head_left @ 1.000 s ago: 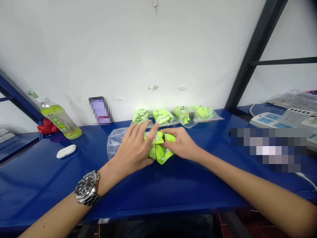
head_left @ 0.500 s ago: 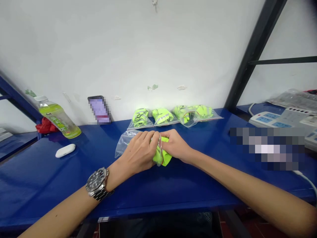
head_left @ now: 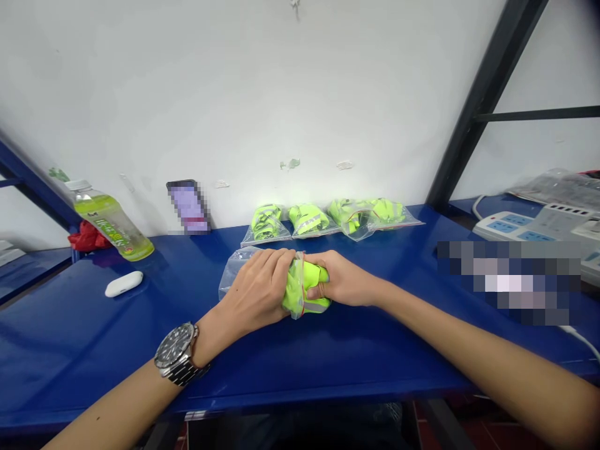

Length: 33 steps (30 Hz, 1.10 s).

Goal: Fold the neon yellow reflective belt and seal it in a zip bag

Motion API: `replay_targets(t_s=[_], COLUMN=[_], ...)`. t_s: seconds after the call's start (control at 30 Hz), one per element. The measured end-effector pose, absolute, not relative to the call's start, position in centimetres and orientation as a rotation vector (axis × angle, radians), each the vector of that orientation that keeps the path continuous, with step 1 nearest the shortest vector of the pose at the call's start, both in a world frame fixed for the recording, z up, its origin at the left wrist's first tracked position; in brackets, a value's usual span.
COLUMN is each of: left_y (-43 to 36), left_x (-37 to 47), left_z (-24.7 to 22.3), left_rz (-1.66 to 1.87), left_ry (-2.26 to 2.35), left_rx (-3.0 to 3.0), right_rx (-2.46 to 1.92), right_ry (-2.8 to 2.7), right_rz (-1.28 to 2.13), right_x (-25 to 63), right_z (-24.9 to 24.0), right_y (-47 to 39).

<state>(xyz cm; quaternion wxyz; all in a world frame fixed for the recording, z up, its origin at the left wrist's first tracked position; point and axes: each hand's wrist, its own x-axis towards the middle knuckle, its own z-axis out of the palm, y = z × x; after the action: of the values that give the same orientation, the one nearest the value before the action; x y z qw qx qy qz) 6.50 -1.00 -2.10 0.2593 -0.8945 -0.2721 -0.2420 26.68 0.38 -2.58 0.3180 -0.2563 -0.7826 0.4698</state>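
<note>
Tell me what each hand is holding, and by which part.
The left hand holds the clear plastic bag around its body, close to the red-lined mouth; the right hand grips the neon-yellow fabric by the end protruding from that mouth.

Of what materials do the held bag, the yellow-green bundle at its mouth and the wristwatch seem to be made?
Bag: thin, glossy plastic film, being see-through and wrinkled.
Yellow-green bundle: probably matte cloth, from its soft folds; fibre unclear.
Wristwatch: apparently polished metal, given its shiny linked band.
</note>
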Motion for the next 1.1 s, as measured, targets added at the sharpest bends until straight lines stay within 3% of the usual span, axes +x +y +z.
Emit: replay_targets(t_s=[0.33,0.63,0.77,0.97,1.1], left_y=[-0.7,-0.5,-0.5,-0.4,-0.6], left_x=[7.4,8.8,8.6,7.5,7.2], left_z=[-2.5,-2.9,-2.5,-1.8,-1.8], left_rz=[-0.734,-0.673,-0.784,-0.924,-0.954], left_ry=[-0.71,-0.691,-0.663,-0.613,-0.597], left_rx=[-2.392,-2.403,-2.415,-2.544,-2.619], right_rx=[-0.963,-1.341,-1.199,-0.564,-0.511], right_ry=[-1.8,-2.108,-2.143,-2.373,-2.463], right_rz=[0.679,0.328,0.513,1.262,1.301], right_x=[23.4,23.6,24.7,28.2,28.4], right_z=[-3.8,-3.7,-2.3,0.4,0.4], right_y=[-0.7,0.0,-0.1,-0.2,-0.3])
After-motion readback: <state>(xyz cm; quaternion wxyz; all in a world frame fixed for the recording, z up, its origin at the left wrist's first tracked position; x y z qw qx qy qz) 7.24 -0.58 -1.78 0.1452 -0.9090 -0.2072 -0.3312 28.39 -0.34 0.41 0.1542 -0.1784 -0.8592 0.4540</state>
